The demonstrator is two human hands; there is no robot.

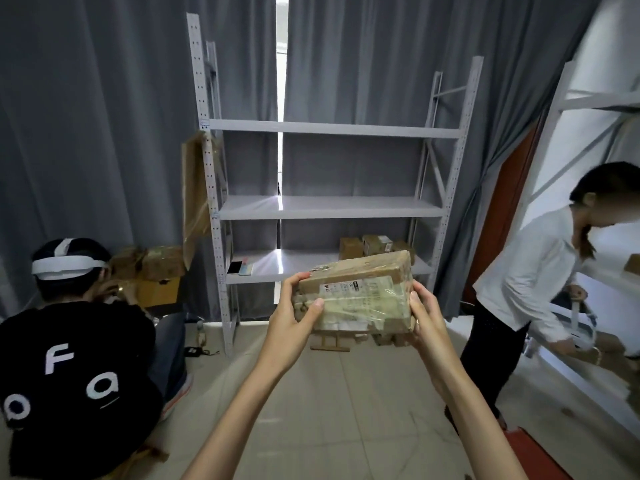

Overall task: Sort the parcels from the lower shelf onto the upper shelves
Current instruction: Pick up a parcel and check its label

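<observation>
I hold a taped cardboard parcel (356,292) with a white label in front of the grey shelf rack (329,207). My left hand (296,306) grips its left end, thumb over the front. My right hand (424,313) grips its right end. Several small cardboard parcels (372,245) stand at the right of the lower shelf (277,268), behind the held one. More parcels (381,339) lie on the floor under the rack, partly hidden. The middle shelf (329,207) and top shelf (332,128) are bare.
A phone and a card (240,268) lie at the lower shelf's left end. A person in a black shirt (72,375) crouches at the left by boxes (152,265). Another person in a white shirt (526,275) bends at a second rack (595,102) on the right. Grey curtains hang behind.
</observation>
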